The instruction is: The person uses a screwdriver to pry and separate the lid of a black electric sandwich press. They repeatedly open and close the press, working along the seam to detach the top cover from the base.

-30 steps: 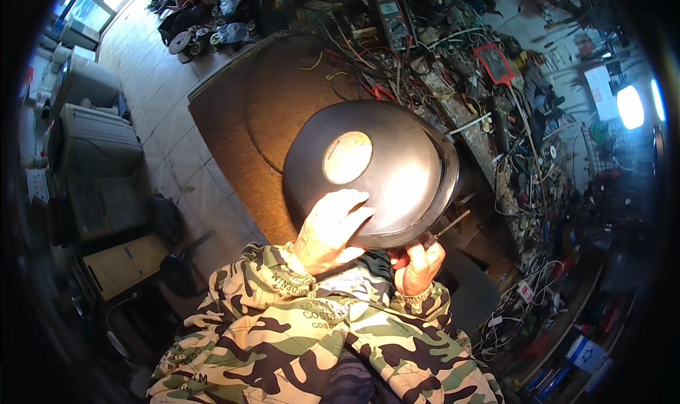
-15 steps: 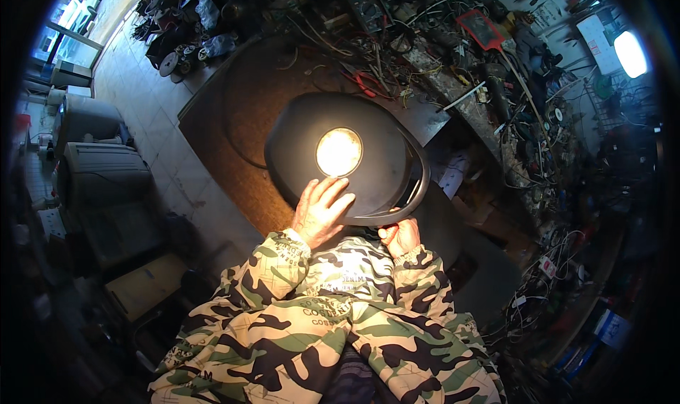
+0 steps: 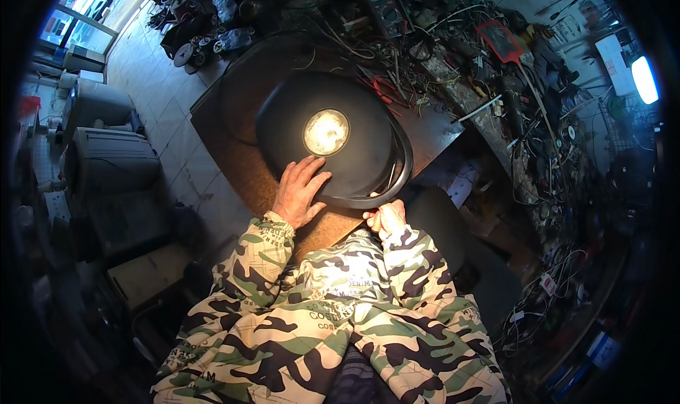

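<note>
A dark, rounded appliance body point(image 3: 283, 124) with a bright round disc point(image 3: 326, 132) in its upper face rests on the brown bench top before me. A curved handle point(image 3: 404, 164) runs along its right side, with a gap between it and the body. My left hand point(image 3: 300, 195) lies with fingers outstretched on the near left part of the body, fingertips just below the disc. At the handle's near end, my right hand point(image 3: 386, 218) is closed with curled fingers. What it grips, if anything, is hidden.
Red-handled pliers point(image 3: 386, 90), a multimeter point(image 3: 386, 8), a red fly swatter point(image 3: 500, 41) and tangled wires crowd the far and right side. The bench's corner point(image 3: 453, 131) juts out at right. Grey machines point(image 3: 113, 159) stand on the left. A lit lamp point(image 3: 644, 80) glows at far right.
The appliance body has shifted away from me and to the left, and both hands have moved left along with it. More of the near bench top shows. The whole view has turned slightly.
</note>
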The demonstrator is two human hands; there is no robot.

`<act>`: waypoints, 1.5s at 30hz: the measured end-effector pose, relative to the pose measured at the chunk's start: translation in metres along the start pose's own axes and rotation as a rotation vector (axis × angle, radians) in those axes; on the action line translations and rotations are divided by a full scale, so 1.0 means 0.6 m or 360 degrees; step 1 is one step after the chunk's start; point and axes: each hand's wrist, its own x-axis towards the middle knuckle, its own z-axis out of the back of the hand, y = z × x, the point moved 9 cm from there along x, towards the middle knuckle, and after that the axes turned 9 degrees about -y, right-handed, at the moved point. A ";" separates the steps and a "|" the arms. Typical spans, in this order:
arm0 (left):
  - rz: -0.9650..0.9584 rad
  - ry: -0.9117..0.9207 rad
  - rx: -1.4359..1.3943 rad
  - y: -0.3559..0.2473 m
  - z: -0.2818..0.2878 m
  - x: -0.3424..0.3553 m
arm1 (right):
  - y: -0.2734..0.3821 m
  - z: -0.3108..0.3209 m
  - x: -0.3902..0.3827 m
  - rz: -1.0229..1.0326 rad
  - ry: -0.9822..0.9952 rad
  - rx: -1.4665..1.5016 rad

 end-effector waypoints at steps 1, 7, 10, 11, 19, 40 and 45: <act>0.0001 0.0008 -0.0020 -0.003 -0.003 0.003 | -0.001 0.009 -0.003 -0.0026 0.0009 -0.0066; 0.0080 0.0029 -0.0009 0.001 -0.009 -0.001 | -0.017 0.068 0.051 -0.0025 -0.0244 0.0153; 0.0129 0.0027 -0.0032 0.003 -0.005 -0.002 | 0.054 0.131 0.059 0.0544 -0.0484 0.0121; 0.0111 0.0001 -0.0036 0.000 -0.008 -0.003 | 0.095 0.138 0.044 0.0647 -0.0519 -0.0017; 0.0266 -0.0055 -0.0198 -0.008 0.001 -0.015 | 0.305 0.115 0.129 0.1157 -0.0625 -0.0836; 0.1907 -0.1054 0.0815 0.176 -0.049 -0.206 | 0.560 -0.263 0.138 0.2540 0.0153 -0.1997; 0.1935 -0.1043 0.0819 0.179 -0.044 -0.206 | 0.518 -0.299 0.169 0.2375 0.0563 -0.2862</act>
